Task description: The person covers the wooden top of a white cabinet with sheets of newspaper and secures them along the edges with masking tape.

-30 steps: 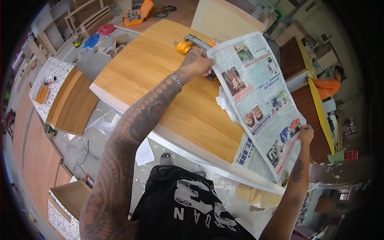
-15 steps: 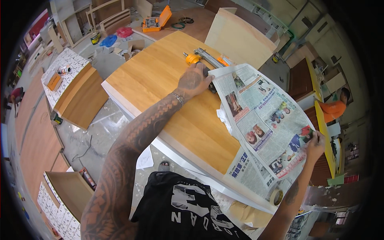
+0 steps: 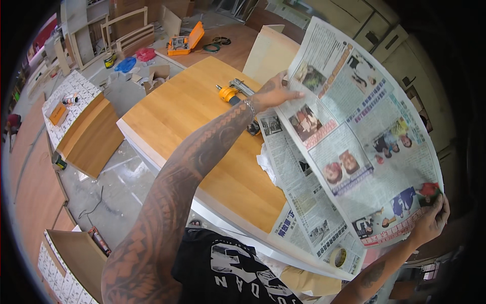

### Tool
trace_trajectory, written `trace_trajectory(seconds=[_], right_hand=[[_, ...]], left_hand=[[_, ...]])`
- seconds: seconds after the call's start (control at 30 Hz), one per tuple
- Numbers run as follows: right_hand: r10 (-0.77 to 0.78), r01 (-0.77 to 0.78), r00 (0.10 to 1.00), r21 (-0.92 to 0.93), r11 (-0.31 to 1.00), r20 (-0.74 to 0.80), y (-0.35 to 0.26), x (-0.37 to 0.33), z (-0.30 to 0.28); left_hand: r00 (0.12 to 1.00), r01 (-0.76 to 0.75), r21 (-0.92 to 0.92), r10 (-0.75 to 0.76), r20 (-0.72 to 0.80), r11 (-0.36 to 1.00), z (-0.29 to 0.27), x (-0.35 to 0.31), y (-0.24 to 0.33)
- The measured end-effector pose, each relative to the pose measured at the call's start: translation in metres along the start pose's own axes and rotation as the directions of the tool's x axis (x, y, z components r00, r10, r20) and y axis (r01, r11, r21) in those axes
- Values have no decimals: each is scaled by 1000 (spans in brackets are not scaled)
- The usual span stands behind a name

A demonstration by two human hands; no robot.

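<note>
A newspaper sheet [image 3: 344,131] is stretched in the air between both hands. My left hand [image 3: 276,93] pinches its upper left edge; my right hand [image 3: 430,222] grips its lower right corner. Below it, more newspaper [image 3: 283,152] lies along the right side of a curved wooden panel [image 3: 223,167] with a white front edge. A roll of tape [image 3: 338,257] rests on that newspaper near the panel's front. Just beyond my left wrist lies a yellow and silver nail gun [image 3: 229,95], partly hidden by the arm. Something white and crumpled [image 3: 267,163] pokes out beside the lower newspaper.
To the left stands a smaller curved wooden piece [image 3: 91,134] with a patterned top holding an orange box [image 3: 58,114]. An open orange toolbox [image 3: 185,40], blue plastic [image 3: 125,64] and cardboard scraps lie farther back. A pale panel [image 3: 268,50] stands behind the work surface.
Both hands have lifted the newspaper sheet up and to the right. The lower newspaper shows more now. My left hand has moved away from the nail gun.
</note>
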State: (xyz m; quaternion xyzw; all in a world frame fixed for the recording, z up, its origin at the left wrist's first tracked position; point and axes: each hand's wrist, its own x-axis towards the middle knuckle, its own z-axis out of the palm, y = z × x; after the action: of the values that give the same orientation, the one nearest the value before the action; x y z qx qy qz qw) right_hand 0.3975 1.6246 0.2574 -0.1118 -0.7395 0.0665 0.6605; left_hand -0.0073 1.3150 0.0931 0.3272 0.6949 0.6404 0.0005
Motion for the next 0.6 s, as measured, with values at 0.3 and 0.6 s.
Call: trace_trajectory(seconds=[0.3,0.6], right_hand=[[371,-324,787,-183,928,493,36,-32,31],[162,-375,508,48,926,846,-82,-187,233]], left_hand=[[966,185,-34,-176,190,982,-161,-45,47],[848,530,421,-447,-286,736,-338,-166,-33]])
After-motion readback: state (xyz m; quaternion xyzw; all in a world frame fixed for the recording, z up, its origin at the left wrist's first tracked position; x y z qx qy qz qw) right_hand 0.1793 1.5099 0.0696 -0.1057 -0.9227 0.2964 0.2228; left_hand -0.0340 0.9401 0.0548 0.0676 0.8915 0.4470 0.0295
